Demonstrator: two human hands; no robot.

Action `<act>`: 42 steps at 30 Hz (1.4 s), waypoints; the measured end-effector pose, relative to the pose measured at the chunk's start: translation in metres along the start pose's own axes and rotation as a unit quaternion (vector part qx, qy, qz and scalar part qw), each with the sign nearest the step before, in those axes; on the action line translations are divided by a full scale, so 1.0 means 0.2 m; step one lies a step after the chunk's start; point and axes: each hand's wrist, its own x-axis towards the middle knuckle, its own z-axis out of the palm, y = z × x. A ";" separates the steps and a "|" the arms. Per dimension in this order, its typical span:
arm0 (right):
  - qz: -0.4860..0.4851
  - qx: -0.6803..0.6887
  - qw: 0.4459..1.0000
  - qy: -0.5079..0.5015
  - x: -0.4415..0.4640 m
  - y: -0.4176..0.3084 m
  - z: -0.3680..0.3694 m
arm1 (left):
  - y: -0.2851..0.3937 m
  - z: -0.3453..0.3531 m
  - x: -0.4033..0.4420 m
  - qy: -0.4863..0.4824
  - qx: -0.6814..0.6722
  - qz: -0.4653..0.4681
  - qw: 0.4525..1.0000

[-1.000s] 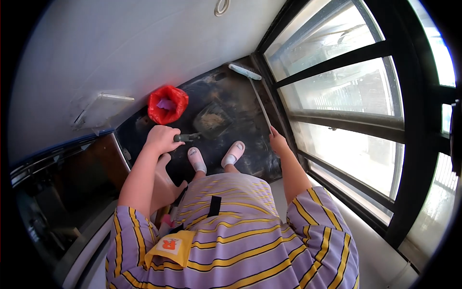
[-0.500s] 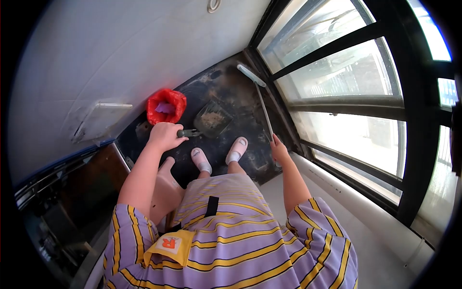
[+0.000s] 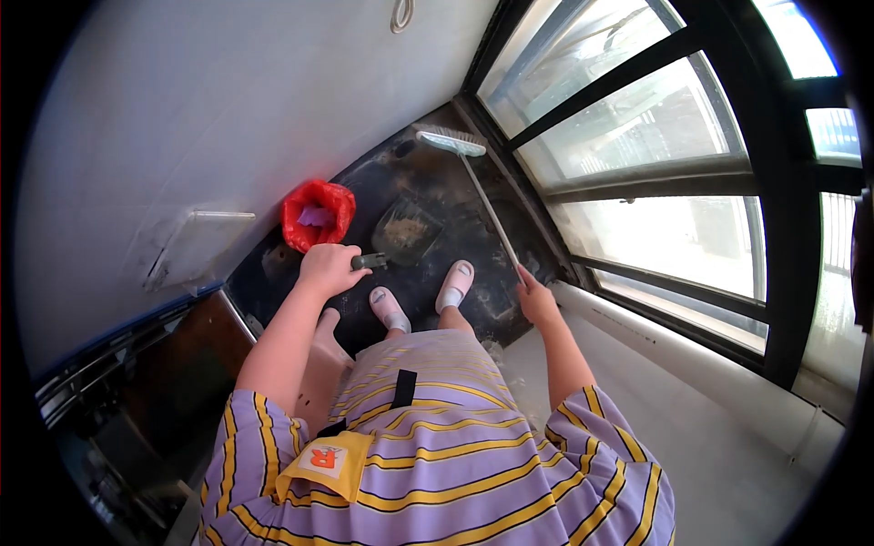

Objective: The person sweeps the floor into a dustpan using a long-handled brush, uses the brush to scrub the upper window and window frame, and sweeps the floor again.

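Observation:
My left hand [image 3: 330, 270] is closed around the dark handle of a dustpan [image 3: 407, 232]. The pan is dark and see-through, with a patch of pale dust and debris in it, and it blends into the dark floor. In my right hand [image 3: 537, 300] is the stick of a broom [image 3: 492, 214]. Its pale broom head [image 3: 452, 140] is at the far end, near the corner of wall and window, with bristles showing along the far side. Just beyond my left hand stands a bin lined with a red bag [image 3: 344, 202], a purple scrap [image 3: 314, 217] inside.
My feet in pink slippers [image 3: 389, 309] stand on the stained dark floor [image 3: 364, 187]. A white wall [image 3: 228, 100] rises on the left, a dark-framed window [image 3: 655, 118] on the right. A pink plastic seat [image 3: 323, 364] is by my left leg, and a white ledge [image 3: 674, 337] runs at right.
The broom head has swung left, away from the window frame, and its bristles now show. Both hands keep their grips. The whole view has shifted slightly.

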 end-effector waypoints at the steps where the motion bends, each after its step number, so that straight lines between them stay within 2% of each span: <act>1: -0.025 -0.016 1.000 0.006 0.03 0.00 -0.06 | 0.01 0.00 0.00 -0.003 0.000 -0.001 1.000; 6: -0.100 -0.113 0.988 0.017 0.36 -0.09 -0.33 | 0.05 0.03 -0.01 0.001 0.005 0.004 1.000; 9: -0.086 -0.171 0.981 0.013 0.58 -0.11 -0.41 | 0.07 0.06 -0.02 0.008 0.011 0.009 1.000; 10: -0.070 -0.171 0.983 0.015 0.64 -0.09 -0.41 | 0.08 0.07 -0.02 0.011 0.015 0.012 1.000; 12: -0.120 -0.134 0.982 0.050 0.70 0.01 -0.39 | 0.07 0.07 -0.04 0.003 0.017 0.004 1.000; 16: -0.041 -0.084 0.994 -0.055 0.48 0.03 -0.46 | 0.07 0.07 -0.05 0.000 0.013 0.003 1.000; 19: -0.001 -0.056 0.995 -0.080 0.20 -0.08 -0.57 | 0.08 0.07 -0.03 0.001 0.017 0.007 1.000; 21: -0.080 -0.077 0.993 -0.034 0.14 -0.01 -0.56 | 0.09 0.04 -0.02 0.012 0.018 0.011 1.000; 24: -0.113 -0.086 0.989 -0.028 0.27 -0.05 -0.55 | 0.16 -0.05 0.04 -0.007 0.018 -0.008 1.000; 27: -0.105 -0.113 0.988 -0.002 0.52 -0.19 -0.46 | 0.20 -0.09 0.10 -0.014 0.024 -0.013 1.000; 32: -0.039 -0.113 0.993 -0.006 0.80 -0.20 -0.39 | 0.23 -0.13 0.15 -0.006 0.037 -0.003 0.999; 38: -0.067 -0.066 0.995 -0.021 0.60 0.27 -0.41 | 0.29 -0.18 0.27 0.007 0.040 0.004 0.999; 42: 0.042 0.006 0.994 -0.098 0.22 0.15 -0.60 | 0.30 -0.14 0.37 0.021 0.030 0.021 0.999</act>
